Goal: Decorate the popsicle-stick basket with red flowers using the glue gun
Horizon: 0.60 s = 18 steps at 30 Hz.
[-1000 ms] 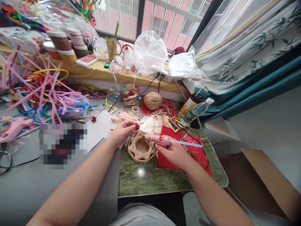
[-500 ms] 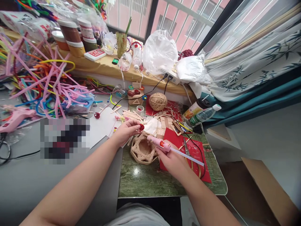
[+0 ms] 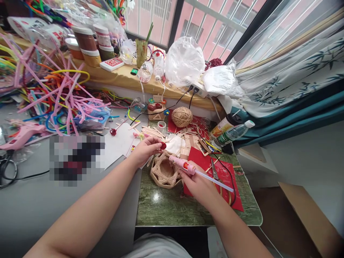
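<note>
Head view: red piece (image 3: 163,146) held apart from the twine-wound frame (image 3: 159,178).
Left hand (image 3: 143,152) pinches it between fingertips; right hand's (image 3: 200,182) fingers wrap the pink glue gun (image 3: 184,165). The frame, already wound, sits on the green table (image 3: 166,213).

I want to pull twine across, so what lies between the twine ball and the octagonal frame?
The head view shows a white, soft-looking piece, with wooden sticks beside it, between the twine ball and the octagonal frame.

Craft corner beside curtained window (image 3: 152,21)
</note>
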{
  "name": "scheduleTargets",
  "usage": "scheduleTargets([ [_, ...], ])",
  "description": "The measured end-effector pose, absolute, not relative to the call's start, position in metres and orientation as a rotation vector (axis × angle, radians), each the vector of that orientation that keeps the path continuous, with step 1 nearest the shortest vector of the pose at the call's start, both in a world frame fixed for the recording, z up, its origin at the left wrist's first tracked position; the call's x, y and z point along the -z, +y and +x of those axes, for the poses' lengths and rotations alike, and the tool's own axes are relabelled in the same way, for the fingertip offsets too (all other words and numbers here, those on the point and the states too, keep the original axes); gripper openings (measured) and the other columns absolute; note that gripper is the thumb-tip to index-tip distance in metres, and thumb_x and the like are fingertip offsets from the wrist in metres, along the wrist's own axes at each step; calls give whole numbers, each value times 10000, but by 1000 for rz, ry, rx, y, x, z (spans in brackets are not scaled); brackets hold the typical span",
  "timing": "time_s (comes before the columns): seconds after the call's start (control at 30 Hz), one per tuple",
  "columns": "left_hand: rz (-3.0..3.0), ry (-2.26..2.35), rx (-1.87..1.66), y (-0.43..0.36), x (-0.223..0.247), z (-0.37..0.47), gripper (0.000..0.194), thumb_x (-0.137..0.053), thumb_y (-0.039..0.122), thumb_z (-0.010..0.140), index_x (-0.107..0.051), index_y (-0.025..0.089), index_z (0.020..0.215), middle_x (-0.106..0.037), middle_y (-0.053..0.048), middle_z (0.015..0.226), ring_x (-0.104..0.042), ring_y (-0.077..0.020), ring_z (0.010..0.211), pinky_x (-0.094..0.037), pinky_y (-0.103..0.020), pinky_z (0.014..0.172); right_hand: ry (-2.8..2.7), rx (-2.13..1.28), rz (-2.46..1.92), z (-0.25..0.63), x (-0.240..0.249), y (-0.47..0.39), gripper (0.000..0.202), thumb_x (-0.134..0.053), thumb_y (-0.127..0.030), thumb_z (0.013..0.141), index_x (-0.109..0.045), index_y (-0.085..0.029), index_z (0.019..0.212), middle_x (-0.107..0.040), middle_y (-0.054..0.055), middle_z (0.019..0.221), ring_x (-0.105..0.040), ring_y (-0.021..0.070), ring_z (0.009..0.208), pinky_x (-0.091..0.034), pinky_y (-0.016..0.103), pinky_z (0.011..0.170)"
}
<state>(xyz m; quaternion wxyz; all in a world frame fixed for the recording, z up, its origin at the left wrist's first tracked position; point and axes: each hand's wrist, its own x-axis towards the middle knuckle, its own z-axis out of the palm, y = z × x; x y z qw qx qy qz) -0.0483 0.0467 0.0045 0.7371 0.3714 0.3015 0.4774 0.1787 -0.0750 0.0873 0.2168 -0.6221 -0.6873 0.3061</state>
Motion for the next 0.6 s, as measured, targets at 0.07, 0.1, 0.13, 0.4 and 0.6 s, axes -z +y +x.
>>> scheduleTargets([
  [0.07, 816, 663, -1045, 47, -5, -48, 337, -941, 350, 727, -738, 157, 914, -726, -49, 935, -683, -149, 838, -595, -291, 795, -1909, -862, -1700, 178, -87, -74, 342, -537, -424, 1055, -703, -304, 1329, -750, 64, 1224, -687, 283, 1160, -535, 417, 1027],
  [0.1, 815, 663, -1038, 47, -4, -48, 335, -941, 348, 728, -740, 157, 915, -728, -50, 938, -683, -146, 841, -593, -286, 798, -1911, -877, -1679, 178, -87, -74, 366, -531, -417, 1059, -682, -318, 1378, -739, 62, 1278, -673, 284, 1211, -522, 425, 1062],
  [0.13, 812, 661, -1031, 47, -4, -48, 331, -940, 347, 731, -741, 158, 917, -729, -50, 941, -684, -144, 844, -590, -280, 800, -1911, -895, -1657, 177, -88, -74, 388, -525, -410, 1064, -659, -331, 1419, -727, 58, 1325, -657, 283, 1257, -507, 432, 1094],
  [0.4, 805, 662, -1023, 47, -2, -48, 306, -932, 340, 744, -745, 167, 913, -728, -45, 945, -687, -155, 873, -587, -299, 830, -1872, -920, -1650, 176, -91, -75, 383, -524, -413, 1059, -671, -331, 1403, -747, 60, 1283, -675, 288, 1236, -529, 438, 1077],
  [0.6, 850, 678, -1024, 49, 0, -48, 294, -923, 340, 754, -751, 178, 929, -749, -44, 945, -692, -153, 840, -563, -298, 814, -1881, -881, -1642, 180, -86, -76, 326, -529, -412, 1048, -695, -297, 1305, -769, 71, 1107, -703, 298, 1125, -551, 433, 1002],
])
